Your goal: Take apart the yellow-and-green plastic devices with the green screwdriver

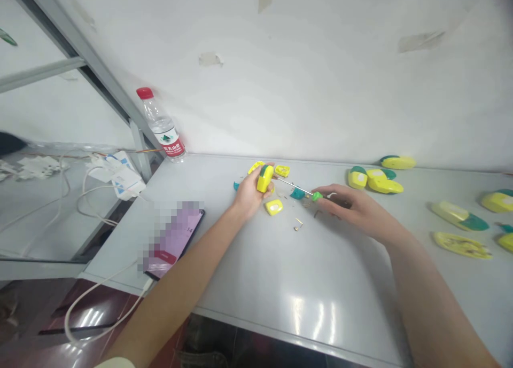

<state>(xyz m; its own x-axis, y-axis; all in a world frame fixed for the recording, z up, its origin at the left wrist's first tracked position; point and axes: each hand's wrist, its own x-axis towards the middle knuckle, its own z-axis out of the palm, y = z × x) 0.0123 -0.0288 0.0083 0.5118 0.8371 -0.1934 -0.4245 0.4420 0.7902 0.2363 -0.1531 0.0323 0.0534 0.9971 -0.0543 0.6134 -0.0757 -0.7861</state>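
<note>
My left hand [250, 194] grips a small yellow and green plastic casing [265, 178]. My right hand [348, 208] holds a green-handled screwdriver [317, 196], its thin metal shaft reaching toward the casing. The shaft's tip sits at the casing's right side. Around the hands lie loose yellow plastic pieces [273, 207], another yellow piece [281, 170], a teal plastic piece [297, 193] and small metal bits [298, 225]. These lie on a pale grey tabletop [280, 282].
Several yellow and green plastic shells [459, 216] lie to the right. A capped water bottle [161, 125] stands at the back left. A phone [174, 240] lies on the table's left side with a white cable [100, 304]. A metal frame and papers lie beyond the left edge.
</note>
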